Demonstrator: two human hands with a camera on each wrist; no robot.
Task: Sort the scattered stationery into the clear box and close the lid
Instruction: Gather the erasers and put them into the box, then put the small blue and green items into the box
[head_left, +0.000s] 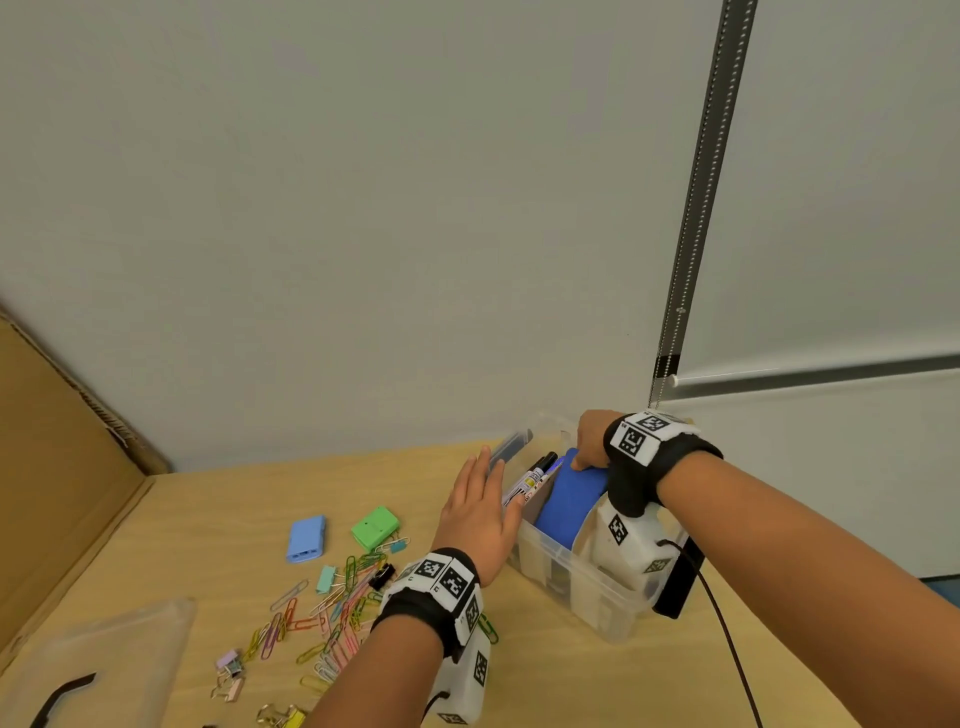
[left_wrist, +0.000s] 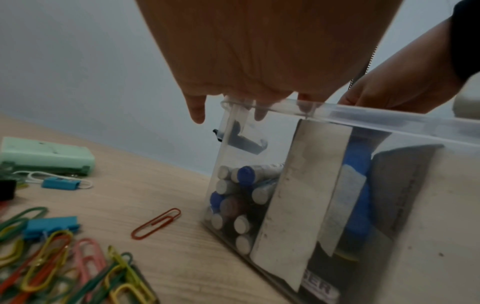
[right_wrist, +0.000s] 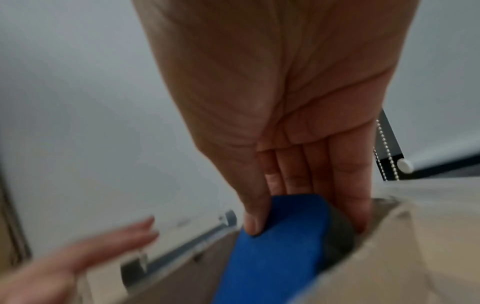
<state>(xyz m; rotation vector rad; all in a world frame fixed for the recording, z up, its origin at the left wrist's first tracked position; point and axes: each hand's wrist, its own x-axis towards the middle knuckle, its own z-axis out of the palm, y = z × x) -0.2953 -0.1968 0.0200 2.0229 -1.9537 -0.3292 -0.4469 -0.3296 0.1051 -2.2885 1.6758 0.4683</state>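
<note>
The clear box (head_left: 597, 597) stands on the wooden table, with card dividers inside. My right hand (head_left: 592, 441) pinches a blue eraser block (head_left: 569, 501), thumb on one face and fingers behind it (right_wrist: 285, 236), holding it in the box's middle compartment. Markers (head_left: 537, 473) lean in the left compartment; their ends show through the wall (left_wrist: 241, 197). My left hand (head_left: 480, 512) lies flat with straight fingers against the box's left rim (left_wrist: 262, 107), holding nothing. A pile of coloured paper clips (head_left: 332, 613), a blue case (head_left: 306, 538) and a green case (head_left: 375, 527) lie on the table.
The clear lid (head_left: 104, 660) with a black clasp lies at the front left. A cardboard sheet (head_left: 57, 467) leans along the left side. Binder clips (head_left: 228, 670) lie near the front edge. A black cable (head_left: 727, 649) runs down the right; the wall stands close behind.
</note>
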